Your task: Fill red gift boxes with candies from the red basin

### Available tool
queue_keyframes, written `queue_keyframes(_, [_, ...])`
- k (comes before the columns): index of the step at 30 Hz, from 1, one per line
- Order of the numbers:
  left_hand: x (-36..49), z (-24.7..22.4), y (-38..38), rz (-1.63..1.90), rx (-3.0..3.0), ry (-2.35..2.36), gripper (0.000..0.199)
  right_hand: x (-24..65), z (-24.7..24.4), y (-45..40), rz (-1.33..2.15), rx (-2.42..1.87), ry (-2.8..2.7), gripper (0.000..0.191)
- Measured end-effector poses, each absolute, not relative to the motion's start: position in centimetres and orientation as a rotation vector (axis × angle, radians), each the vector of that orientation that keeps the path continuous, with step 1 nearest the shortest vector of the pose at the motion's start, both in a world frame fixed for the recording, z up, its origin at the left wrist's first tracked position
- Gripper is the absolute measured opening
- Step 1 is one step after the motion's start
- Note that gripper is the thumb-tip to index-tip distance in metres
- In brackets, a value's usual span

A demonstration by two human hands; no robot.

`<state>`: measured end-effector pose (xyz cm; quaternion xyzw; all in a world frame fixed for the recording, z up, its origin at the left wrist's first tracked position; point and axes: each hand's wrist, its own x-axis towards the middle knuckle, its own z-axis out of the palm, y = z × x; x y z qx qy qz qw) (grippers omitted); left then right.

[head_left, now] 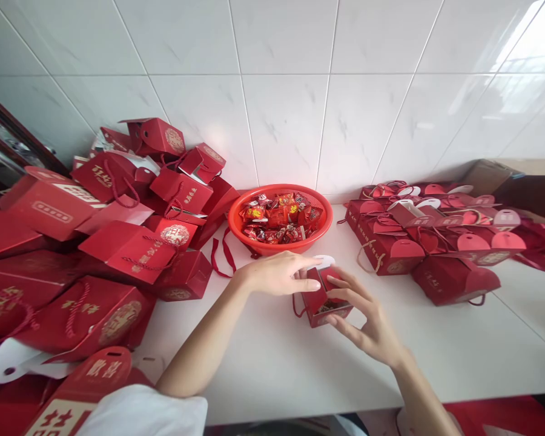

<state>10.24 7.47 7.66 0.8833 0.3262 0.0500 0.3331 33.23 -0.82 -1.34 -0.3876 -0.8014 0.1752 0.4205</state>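
Observation:
A small red gift box (329,319) stands on the white table in front of me, its top partly open and something dark, not clear, inside. My left hand (279,274) reaches over its left side, with thumb and fingers on the upper flaps. At the right side, my right hand (366,312) has its fingers at the top rim and its thumb by the front corner. A white-backed flap (321,262) sticks up at the back of the box. Just beyond lies an orange plastic basket (279,249) holding red-wrapped sweets (277,217).
Red gift boxes (122,251) with rope handles are heaped at the left. More closed boxes (390,254) stand in rows at the right, beside a cardboard box (518,166). A red ribbon (222,260) lies left of the basket. Behind is a tiled wall (281,121).

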Motion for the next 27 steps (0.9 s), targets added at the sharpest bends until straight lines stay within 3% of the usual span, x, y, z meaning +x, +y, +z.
queue_keyframes(6, [10.8,7.2,7.3,0.101,2.326,0.898,0.07,32.7,-2.2,-0.8,0.559,-0.988,-1.818,0.013])
queue_keyframes(15, [12.2,6.4,7.4,0.313,2.58,1.053,0.056,32.0,-4.2,0.0,0.397,-1.194,-1.53,0.027])
queue_keyframes(21, [12.1,5.6,7.8,0.631,2.538,1.12,0.028,32.1,-4.0,0.7,0.309,-1.342,-1.58,0.03])
queue_keyframes(27, [12.2,5.7,7.7,0.466,2.387,0.947,0.028,31.8,-4.4,1.5,0.382,-1.398,-1.598,0.043])
